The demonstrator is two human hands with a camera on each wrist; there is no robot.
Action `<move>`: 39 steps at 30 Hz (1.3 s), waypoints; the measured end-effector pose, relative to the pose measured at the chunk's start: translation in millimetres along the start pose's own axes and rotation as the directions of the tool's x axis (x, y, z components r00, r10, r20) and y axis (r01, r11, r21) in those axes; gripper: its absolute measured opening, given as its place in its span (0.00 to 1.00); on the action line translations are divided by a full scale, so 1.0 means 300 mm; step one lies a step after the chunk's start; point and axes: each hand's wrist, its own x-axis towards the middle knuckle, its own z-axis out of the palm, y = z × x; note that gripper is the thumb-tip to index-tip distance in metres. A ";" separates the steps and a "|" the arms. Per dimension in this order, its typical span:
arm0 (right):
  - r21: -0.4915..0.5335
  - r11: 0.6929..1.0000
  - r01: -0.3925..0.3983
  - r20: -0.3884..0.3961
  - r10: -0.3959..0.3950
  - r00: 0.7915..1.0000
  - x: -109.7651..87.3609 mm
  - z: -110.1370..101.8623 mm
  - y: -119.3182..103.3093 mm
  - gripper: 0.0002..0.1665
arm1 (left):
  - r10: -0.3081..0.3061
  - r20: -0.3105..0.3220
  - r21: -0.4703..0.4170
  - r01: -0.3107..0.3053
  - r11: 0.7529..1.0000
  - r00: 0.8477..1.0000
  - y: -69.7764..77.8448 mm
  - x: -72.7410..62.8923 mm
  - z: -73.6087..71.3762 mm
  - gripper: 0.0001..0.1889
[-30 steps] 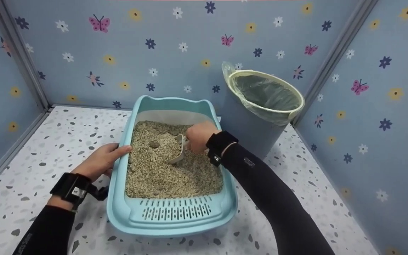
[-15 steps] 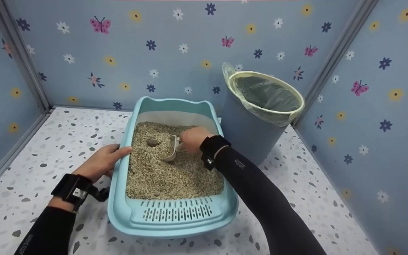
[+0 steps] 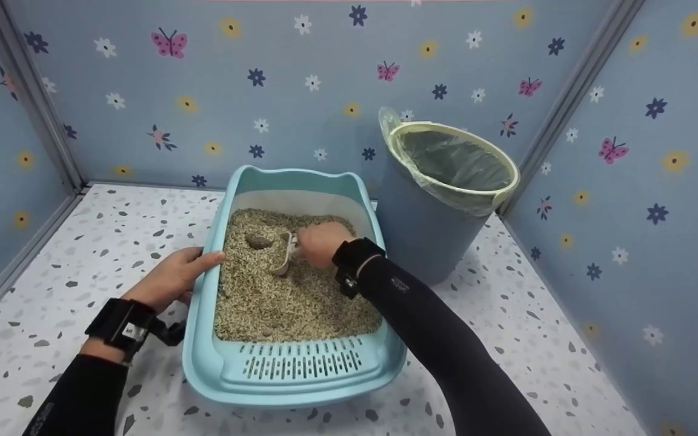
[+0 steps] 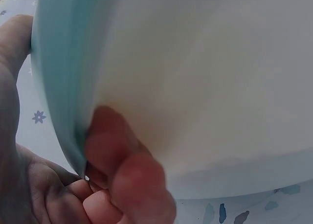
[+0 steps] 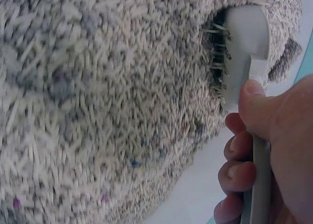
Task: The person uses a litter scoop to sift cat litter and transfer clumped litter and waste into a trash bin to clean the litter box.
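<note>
- The wall [image 3: 325, 48], blue with flowers and butterflies, stands beyond both hands and also at their two sides.
- The speckled white surface [image 3: 137, 224] lies below the hands.
- The light-blue tray [image 3: 196, 339] stands between the hands' two sides: its left rim is in the left hand, its slotted front part is nearer to the person than both hands.
- The grey bin [image 3: 428, 236] is beyond the right hand and to its right; a thin clear bag [image 3: 455, 160] lines it and folds over the pale rim.
- The grainy litter [image 3: 276, 312] fills the tray bottom, under the right hand and around the scoop.
- The left hand [image 3: 170, 278] grips the rim: the thumb lies over the top, and the fingers curl under it against the outer wall.
- The right hand [image 3: 325, 243] holds the scoop's handle in a closed grip, the thumb lying along it.
- The scoop [image 5: 249, 35], pale and slotted, is just left of the right hand, its head tilted and partly in the litter.
- The dark clump [image 3: 258, 241] is farther left from the right hand, past the scoop's head.
</note>
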 end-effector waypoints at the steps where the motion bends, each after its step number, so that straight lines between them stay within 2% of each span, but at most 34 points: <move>1: 0.012 1.000 0.001 0.003 -0.001 1.000 0.001 0.003 -0.003 0.21 | -0.001 0.000 0.002 0.001 1.000 1.000 0.000 0.000 0.000 0.38; 10: 0.051 0.999 -0.004 -0.035 0.006 0.999 0.009 0.033 -0.021 0.21 | 0.004 0.003 -0.006 -0.004 1.000 1.000 -0.008 -0.003 0.001 0.38; 19: 0.053 0.999 0.000 -0.121 0.007 0.993 0.012 0.049 -0.049 0.24 | -0.003 -0.001 0.002 0.003 1.000 1.000 -0.008 0.003 0.000 0.36; 24: 0.113 0.993 -0.012 -0.120 0.025 0.992 0.022 0.055 -0.058 0.22 | -0.007 0.003 -0.007 0.007 1.000 1.000 -0.003 0.000 -0.005 0.37; 31: 0.177 0.984 0.008 -0.114 0.012 0.993 -0.011 0.041 -0.068 0.19 | 0.004 0.012 -0.019 -0.004 1.000 1.000 -0.002 -0.006 -0.009 0.38; 39: 0.275 0.961 0.013 -0.062 0.004 0.998 -0.039 0.033 -0.063 0.18 | 0.001 0.011 -0.028 -0.001 1.000 1.000 0.000 -0.003 0.001 0.37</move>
